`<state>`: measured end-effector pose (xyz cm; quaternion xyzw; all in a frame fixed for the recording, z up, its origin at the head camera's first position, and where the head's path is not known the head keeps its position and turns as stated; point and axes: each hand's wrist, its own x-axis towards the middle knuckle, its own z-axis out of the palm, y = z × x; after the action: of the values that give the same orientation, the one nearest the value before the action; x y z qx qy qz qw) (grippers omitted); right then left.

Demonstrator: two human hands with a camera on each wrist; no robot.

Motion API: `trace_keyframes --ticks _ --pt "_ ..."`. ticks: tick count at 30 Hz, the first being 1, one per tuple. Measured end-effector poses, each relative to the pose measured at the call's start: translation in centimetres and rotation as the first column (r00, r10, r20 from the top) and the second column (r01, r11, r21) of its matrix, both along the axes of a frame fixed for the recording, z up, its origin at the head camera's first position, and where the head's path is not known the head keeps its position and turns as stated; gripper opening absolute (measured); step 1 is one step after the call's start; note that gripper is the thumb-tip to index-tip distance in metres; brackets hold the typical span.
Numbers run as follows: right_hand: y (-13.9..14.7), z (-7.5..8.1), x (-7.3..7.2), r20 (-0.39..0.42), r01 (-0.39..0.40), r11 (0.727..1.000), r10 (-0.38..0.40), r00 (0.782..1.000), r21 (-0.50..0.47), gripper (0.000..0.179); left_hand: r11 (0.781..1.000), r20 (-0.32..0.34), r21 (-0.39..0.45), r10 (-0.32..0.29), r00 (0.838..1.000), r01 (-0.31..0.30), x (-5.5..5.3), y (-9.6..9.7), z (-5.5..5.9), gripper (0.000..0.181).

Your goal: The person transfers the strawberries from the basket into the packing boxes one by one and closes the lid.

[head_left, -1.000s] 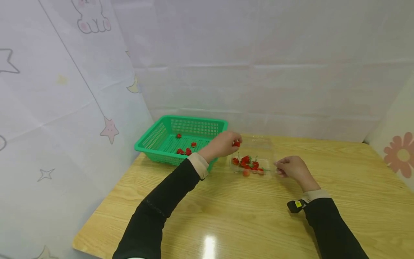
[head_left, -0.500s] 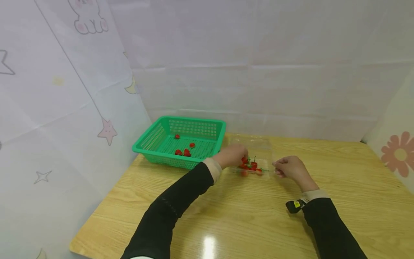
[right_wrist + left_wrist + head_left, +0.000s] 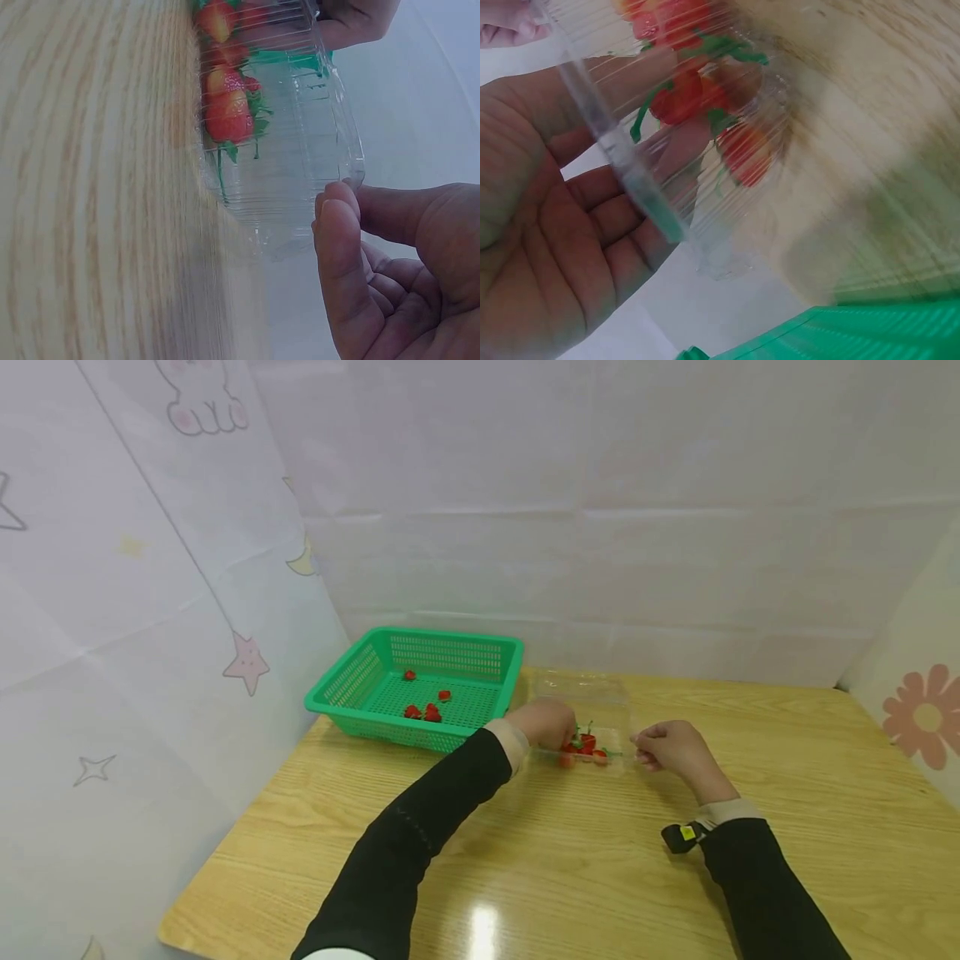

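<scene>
My left hand [image 3: 547, 724] reaches into a clear plastic clamshell box [image 3: 621, 742]. In the left wrist view its thumb and fingers are on either side of a strawberry [image 3: 681, 99], behind the clear wall; the fingertips are partly hidden. Several more red strawberries with green stems [image 3: 229, 112] lie in the box close to that hand. My right hand [image 3: 675, 750] pinches the box's right rim between thumb and index finger, and its other fingers are curled.
Left of the box stands a green perforated basket [image 3: 330, 700] with several strawberries [image 3: 432, 714] inside. The box's raised lid [image 3: 579, 685] is at the back. All stand on a wooden table [image 3: 570, 852], with a patterned cloth [image 3: 675, 568] behind.
My left hand has moved right and down into the box, carrying a strawberry from near its back left side. My right hand has stayed at the rim.
</scene>
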<state>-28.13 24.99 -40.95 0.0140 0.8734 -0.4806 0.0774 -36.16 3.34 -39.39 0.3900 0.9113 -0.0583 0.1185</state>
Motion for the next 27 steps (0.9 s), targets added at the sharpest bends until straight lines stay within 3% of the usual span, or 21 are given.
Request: trace_keyframes --ticks 13,27 --pt "0.01 -0.01 -0.05 -0.005 -0.001 1.0 0.001 1.0 -0.003 0.038 0.999 0.034 0.034 0.017 0.999 -0.019 0.62 -0.02 -0.32 0.048" --pt "0.02 0.11 0.07 -0.009 -0.01 1.0 0.01 1.0 -0.002 0.038 1.0 0.077 0.017 -0.019 0.997 0.018 0.12 0.1 -0.29 0.043"
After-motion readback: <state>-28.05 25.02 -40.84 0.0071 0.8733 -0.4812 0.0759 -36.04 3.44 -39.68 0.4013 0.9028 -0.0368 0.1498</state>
